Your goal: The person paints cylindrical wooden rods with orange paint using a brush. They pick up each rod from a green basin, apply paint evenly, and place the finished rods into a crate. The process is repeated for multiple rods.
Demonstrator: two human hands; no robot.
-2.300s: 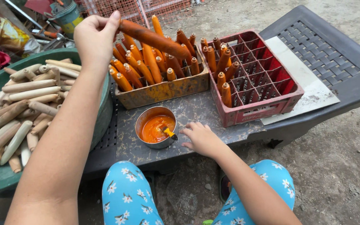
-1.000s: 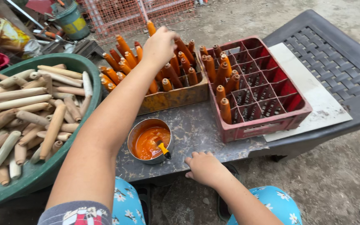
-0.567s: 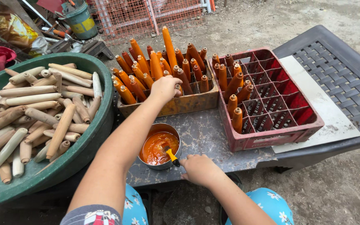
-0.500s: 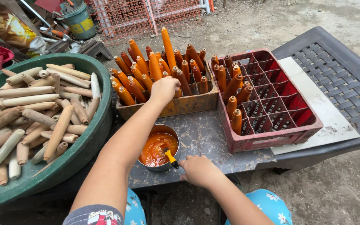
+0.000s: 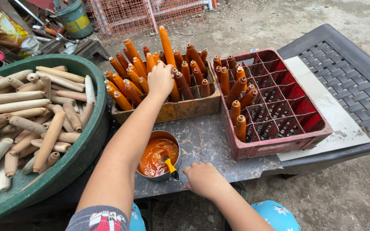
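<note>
In the middle of the frame the left hand is closed with its fingers curled on the top of an orange painted wooden handle, which stands among many others in the rusty box. The right hand lies loosely curled at the lower centre on the counter, holding nothing, just beside the metal bowl of orange paint with a brush in it. I judge the handle to be light and stiff, but its paint may be wet and slippery, so the best hold is probably near the upper end.
</note>
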